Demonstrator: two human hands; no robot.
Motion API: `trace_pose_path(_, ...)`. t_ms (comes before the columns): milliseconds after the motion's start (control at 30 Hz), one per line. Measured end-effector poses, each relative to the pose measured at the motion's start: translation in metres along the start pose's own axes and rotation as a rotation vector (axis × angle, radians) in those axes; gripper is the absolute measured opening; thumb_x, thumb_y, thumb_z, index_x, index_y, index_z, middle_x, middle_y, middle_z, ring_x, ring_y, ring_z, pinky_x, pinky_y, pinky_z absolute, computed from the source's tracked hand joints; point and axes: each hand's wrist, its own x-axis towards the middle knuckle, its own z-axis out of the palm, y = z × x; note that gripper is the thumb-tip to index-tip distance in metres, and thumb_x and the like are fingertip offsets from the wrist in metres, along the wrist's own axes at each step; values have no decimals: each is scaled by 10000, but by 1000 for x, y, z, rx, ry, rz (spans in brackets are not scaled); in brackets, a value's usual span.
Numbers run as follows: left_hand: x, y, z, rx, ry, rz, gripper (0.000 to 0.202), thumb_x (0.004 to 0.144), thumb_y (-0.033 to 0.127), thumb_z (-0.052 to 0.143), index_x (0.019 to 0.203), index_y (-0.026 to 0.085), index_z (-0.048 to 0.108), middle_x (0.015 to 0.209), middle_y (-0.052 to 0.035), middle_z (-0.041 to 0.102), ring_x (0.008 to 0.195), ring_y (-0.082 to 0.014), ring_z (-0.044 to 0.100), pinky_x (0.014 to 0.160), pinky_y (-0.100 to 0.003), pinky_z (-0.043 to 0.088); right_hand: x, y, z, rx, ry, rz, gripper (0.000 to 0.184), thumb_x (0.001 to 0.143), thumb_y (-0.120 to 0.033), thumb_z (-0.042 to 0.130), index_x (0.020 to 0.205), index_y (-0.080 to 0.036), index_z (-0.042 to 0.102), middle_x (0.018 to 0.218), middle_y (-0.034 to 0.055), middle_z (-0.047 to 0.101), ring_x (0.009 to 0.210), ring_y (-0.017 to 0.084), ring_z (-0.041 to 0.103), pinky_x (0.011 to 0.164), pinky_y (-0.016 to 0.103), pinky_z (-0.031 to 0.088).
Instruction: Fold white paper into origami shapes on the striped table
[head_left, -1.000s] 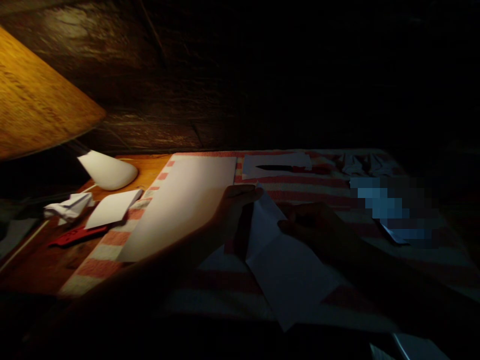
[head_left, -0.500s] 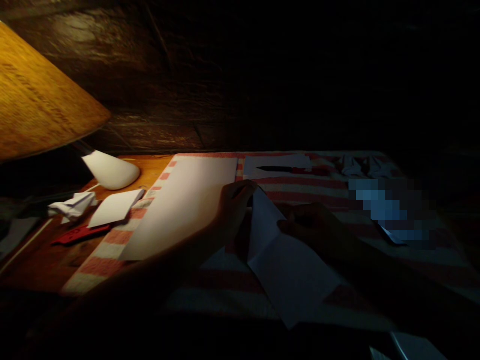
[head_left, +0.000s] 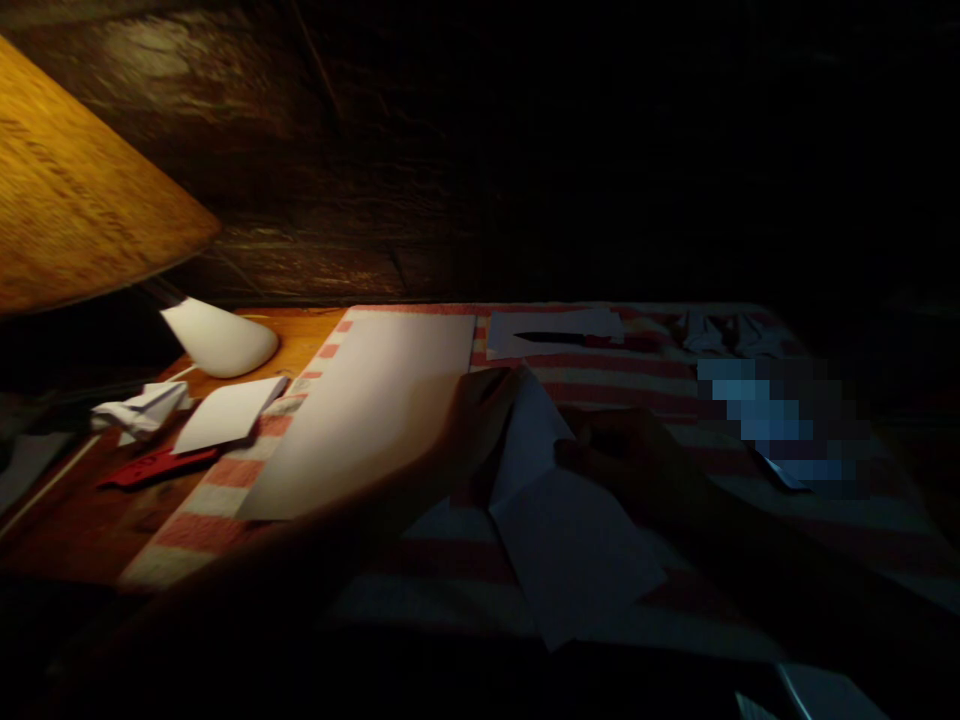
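Observation:
A white sheet of paper (head_left: 570,540) with a folded, pointed far end lies on the red-and-white striped cloth (head_left: 202,510) in dim light. My left hand (head_left: 476,420) pinches the paper's far tip from the left, fingers closed on it. My right hand (head_left: 637,455) rests on the paper's right edge near the fold, fingers curled and pressing it; it is in deep shadow.
A large blank sheet (head_left: 367,410) lies left of my hands. Farther left are a lamp shade (head_left: 75,210), its white base (head_left: 217,340), a small white paper (head_left: 225,412), a crumpled paper (head_left: 139,410) and a red strip (head_left: 154,465). A knife (head_left: 577,338) rests on paper at the back.
The folded paper has shifted slightly left and toward me. My left hand's fingers have moved a little along its tip. My right hand stays put.

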Motion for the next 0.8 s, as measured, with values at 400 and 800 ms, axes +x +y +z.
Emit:
trace_pose_path(400, 0, -11, 2, 225, 17, 171, 428, 962, 416, 512, 601, 203, 426, 564, 48, 354, 548, -110, 325, 502, -261, 236, 0, 0, 2, 45, -13, -14, 344, 862, -390, 716, 634, -167, 589, 653, -7, 559, 582, 105, 490, 508, 238, 359)
trace_pose_path(800, 5, -10, -2, 279, -34, 210, 464, 965, 425, 501, 569, 208, 392, 540, 46, 326, 533, -114, 316, 508, -275, 203, 0, 0, 1, 74, -12, 7, 371, 877, -414, 708, 630, -166, 585, 621, -13, 549, 545, 98, 488, 481, 230, 342)
